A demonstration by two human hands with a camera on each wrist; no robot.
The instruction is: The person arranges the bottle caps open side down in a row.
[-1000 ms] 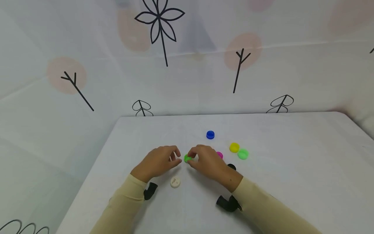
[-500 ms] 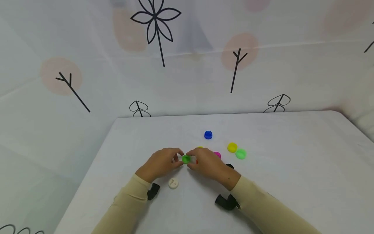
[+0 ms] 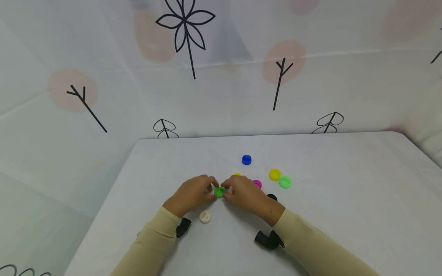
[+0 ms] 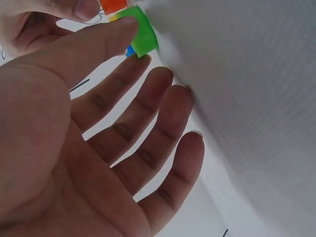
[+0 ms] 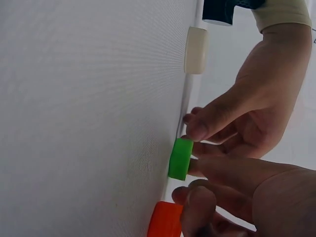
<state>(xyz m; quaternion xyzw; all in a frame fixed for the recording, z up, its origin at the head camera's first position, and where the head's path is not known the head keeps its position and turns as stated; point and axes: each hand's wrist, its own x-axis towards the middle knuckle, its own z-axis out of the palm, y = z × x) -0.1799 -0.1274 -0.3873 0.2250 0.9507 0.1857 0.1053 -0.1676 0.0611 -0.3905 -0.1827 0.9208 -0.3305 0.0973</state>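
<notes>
A green bottle cap (image 3: 219,192) lies hollow side up on the white table (image 3: 345,184), between my two hands. My left hand (image 3: 191,194) pinches its edge with thumb and index finger; the left wrist view shows the thumb over the green rim. From the other side, a fingertip of my right hand (image 3: 246,195) reaches up to the cap, while its other fingers stay bent and hold nothing visible. An orange-red cap (image 5: 165,219) stands close to those fingers and is mostly hidden in the head view. Nearer me sits a white cap (image 3: 205,217).
Beyond the hands lie a blue cap (image 3: 246,160), a yellow cap (image 3: 275,174) and a light green cap (image 3: 285,182). A magenta cap (image 3: 257,184) and a black cap (image 3: 272,197) are partly behind the right hand. Another yellow cap (image 3: 237,174) peeks out.
The left hand has come in from the left to the green cap. The cap, earlier under the right fingertips, now sits between both hands, slightly nearer me.
</notes>
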